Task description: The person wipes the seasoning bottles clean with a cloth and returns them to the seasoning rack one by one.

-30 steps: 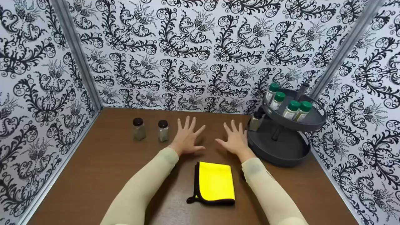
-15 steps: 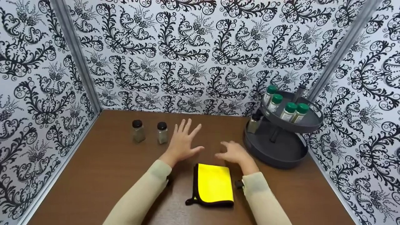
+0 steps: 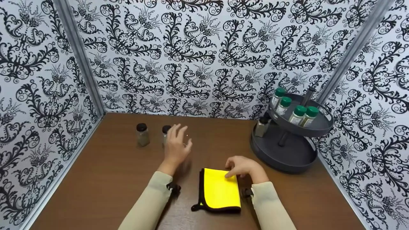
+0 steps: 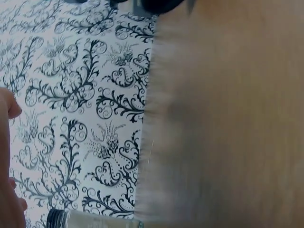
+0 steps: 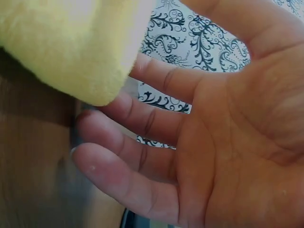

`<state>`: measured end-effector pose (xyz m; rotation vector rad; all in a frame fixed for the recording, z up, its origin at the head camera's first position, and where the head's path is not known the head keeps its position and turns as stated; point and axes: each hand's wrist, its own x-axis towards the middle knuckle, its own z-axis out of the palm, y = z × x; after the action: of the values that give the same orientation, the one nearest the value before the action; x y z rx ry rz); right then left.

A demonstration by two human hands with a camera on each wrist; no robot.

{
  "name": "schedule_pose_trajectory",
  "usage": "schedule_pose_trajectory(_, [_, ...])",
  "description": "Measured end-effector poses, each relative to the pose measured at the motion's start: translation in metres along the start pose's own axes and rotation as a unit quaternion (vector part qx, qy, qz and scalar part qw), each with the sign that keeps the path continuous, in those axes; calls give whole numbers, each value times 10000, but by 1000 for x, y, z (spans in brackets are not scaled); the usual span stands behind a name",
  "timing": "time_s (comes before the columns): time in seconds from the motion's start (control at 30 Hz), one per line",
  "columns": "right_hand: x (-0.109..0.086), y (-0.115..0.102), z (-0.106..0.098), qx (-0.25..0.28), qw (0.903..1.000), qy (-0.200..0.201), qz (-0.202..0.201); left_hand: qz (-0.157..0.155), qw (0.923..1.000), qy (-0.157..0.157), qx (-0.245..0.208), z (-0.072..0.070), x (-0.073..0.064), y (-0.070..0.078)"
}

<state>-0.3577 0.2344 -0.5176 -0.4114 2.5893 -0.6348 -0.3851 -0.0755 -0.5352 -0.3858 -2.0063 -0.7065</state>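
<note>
In the head view my left hand (image 3: 175, 145) is beside a small glass jar (image 3: 164, 135) with a black lid and partly covers it. Its fingers are loosely bent; the left wrist view has the jar (image 4: 97, 221) at the bottom edge, apart from the visible fingers. A folded yellow cloth (image 3: 220, 191) with black edging lies on the table. My right hand (image 3: 246, 166) arches over its far right corner, thumb above the cloth and fingers beyond the edge. In the right wrist view the cloth (image 5: 71, 52) overlaps a fingertip; no firm grip shows.
Another black-lidded jar (image 3: 142, 135) stands farther left. At the right, a dark two-tier turntable (image 3: 287, 156) carries several green-capped jars (image 3: 297, 115) above and a black-lidded jar (image 3: 261, 127) below. Patterned walls (image 3: 191, 64) enclose the brown table (image 3: 105, 179).
My left hand has moved left from the table's middle to the nearer jar, its spread fingers now bent. My right hand has come back from beside the turntable to the cloth's corner.
</note>
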Motion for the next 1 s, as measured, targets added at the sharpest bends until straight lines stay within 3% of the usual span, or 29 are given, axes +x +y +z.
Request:
schedule_pose_trajectory(0.2, [-1, 3, -1, 116, 9996, -237, 122, -749, 9968, 268, -123, 1, -4, -20])
schedule_pose_trajectory(0.37, [-4, 3, -3, 299, 9989, -273, 215, -1564, 9871, 185, -293, 1, -8, -34])
schedule_pose_trajectory(0.5, [-4, 7, -3, 432, 9983, -340, 208, -2427, 9679, -117, -638, 3, -10, -42])
schedule_pose_trajectory(0.7, [-2, 13, -1, 987, 9928, -654, -161, -3520, 9259, -530, -1264, 2, -12, -55])
schedule_pose_trajectory(0.87, [0, 17, -2, 1656, 9818, -853, -362, -3945, 9038, -780, -1464, 1, -11, -66])
schedule_pose_trajectory(1.0, [2, 18, -1, 2005, 9733, -940, -610, -4030, 8981, -901, -1513, 3, -12, -74])
